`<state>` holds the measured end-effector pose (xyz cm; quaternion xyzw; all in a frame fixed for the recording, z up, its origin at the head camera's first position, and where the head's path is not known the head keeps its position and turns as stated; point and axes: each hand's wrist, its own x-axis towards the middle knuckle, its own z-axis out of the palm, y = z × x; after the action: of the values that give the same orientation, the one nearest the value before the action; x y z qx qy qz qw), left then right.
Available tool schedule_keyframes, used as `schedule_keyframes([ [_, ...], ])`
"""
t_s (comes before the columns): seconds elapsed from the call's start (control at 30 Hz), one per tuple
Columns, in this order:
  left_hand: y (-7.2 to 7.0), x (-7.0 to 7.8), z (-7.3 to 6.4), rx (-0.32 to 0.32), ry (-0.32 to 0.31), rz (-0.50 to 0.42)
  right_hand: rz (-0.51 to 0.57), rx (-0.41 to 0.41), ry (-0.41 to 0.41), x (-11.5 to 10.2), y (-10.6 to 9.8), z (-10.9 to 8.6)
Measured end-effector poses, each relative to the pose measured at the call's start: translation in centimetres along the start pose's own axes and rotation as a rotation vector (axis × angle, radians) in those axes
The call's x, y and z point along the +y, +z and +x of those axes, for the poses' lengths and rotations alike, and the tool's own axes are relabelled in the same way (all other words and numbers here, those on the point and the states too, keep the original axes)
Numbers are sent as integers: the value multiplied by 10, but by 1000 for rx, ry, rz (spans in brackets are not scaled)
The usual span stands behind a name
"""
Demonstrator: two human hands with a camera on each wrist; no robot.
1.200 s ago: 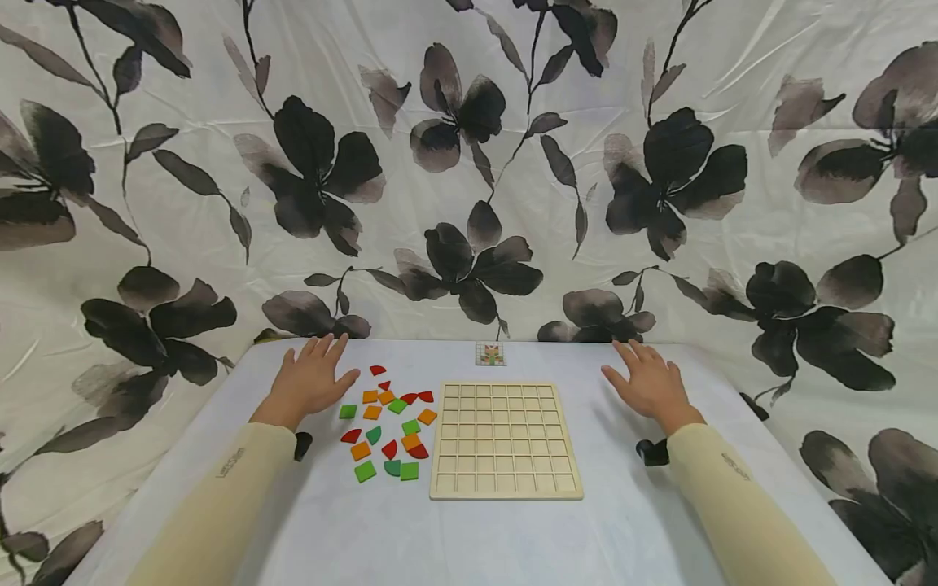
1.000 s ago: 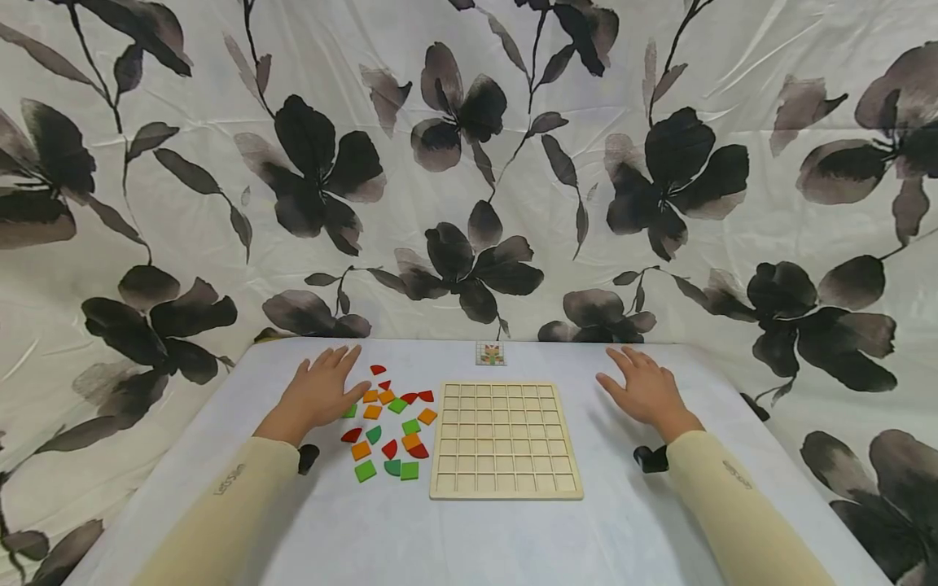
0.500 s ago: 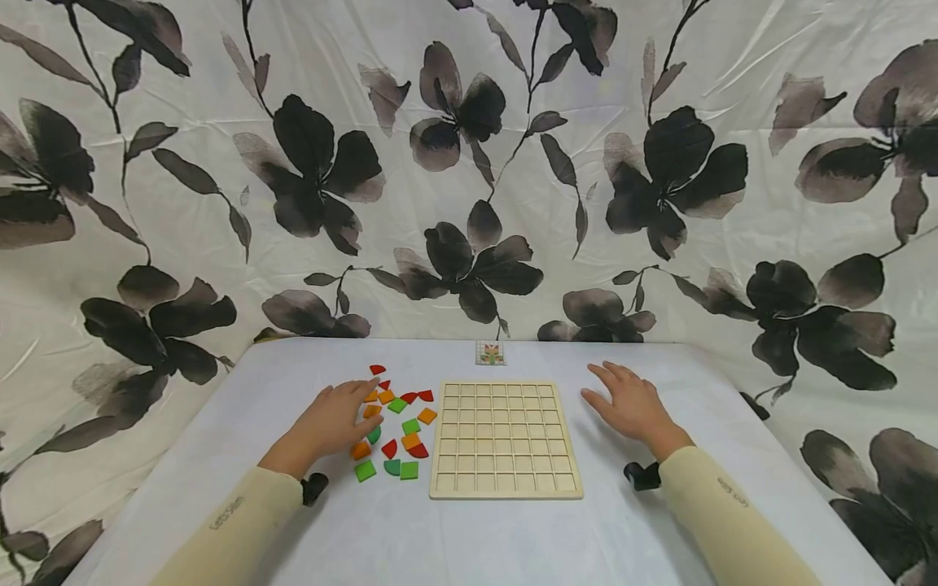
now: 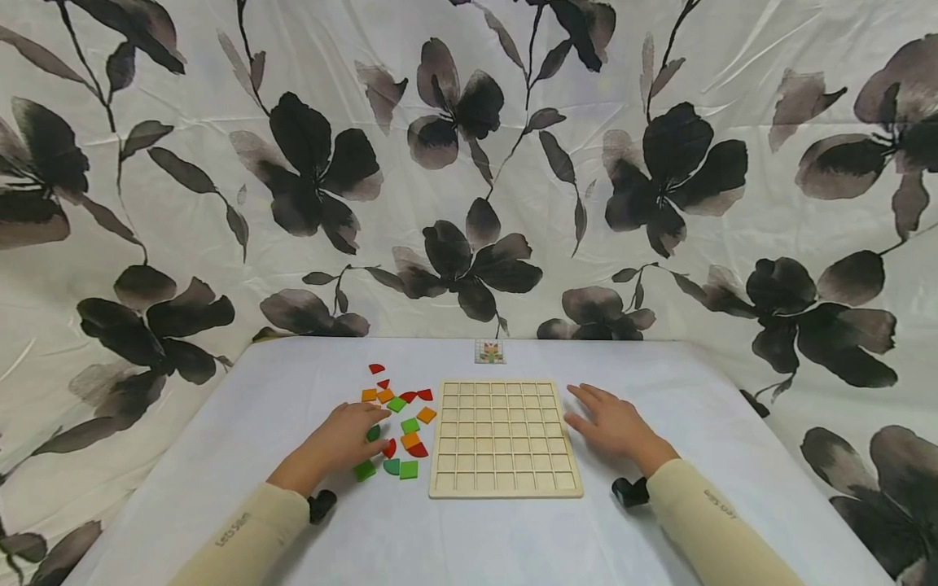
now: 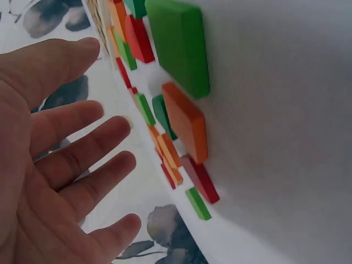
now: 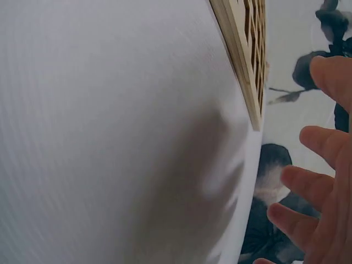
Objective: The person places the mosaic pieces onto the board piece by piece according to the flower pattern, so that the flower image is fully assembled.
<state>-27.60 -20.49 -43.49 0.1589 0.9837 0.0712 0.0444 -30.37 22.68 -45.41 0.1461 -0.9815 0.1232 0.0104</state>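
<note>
Extending from the near edge of the white tabletop (image 4: pixel 506 545): two pale yellow sleeves (image 4: pixel 242 533), lettering on each, a small black device (image 4: pixel 322 506) by either wrist. Left hand (image 4: pixel 344 435) is over the left part of the scattered pieces (image 4: pixel 427 415), hiding some from the head view; fingers spread and nearly straight, gripping nothing — left wrist view shows them apart from the pieces. Right hand (image 4: pixel 615 423) sits just beside the right edge of the wooden board (image 4: pixel 506 439), fingers well parted, nothing held; its shadow (image 6: pixel 181 181) falls on the tabletop. Pieces, nearest first: light green square (image 4: pixel 409 470) next to a dark green quarter-round (image 4: pixel 392 467), then a red quarter-round (image 4: pixel 418 450) by an orange square (image 4: pixel 410 440), with more reds, oranges and greens loosely strewn behind. Board lies flat to their right, a grid of shallow cells. Near the far edge: small card (image 4: pixel 490 352), coloured figure on a grid. Beyond — pale cloth (image 4: pixel 557 268), dark printed flowers.
</note>
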Motion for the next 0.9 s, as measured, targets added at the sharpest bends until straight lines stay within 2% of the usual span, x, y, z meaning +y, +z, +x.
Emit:
schedule_keyframes([
  [0.17, 5, 3, 2, -18, 3, -8, 3, -50, -22, -4, 6, -2],
  [0.37, 4, 8, 0, -41, 34, 1, 13, -107, 5, -9, 12, -2],
  [0.57, 8, 10, -2, -69, 38, 17, 35, -172, 22, -14, 16, -2],
  [0.8, 10, 8, 3, -58, 50, 1, 56, -180, 17, -15, 15, -1],
  [0.9, 8, 8, 7, -67, 32, -29, 69, -189, 6, -14, 14, 0],
])
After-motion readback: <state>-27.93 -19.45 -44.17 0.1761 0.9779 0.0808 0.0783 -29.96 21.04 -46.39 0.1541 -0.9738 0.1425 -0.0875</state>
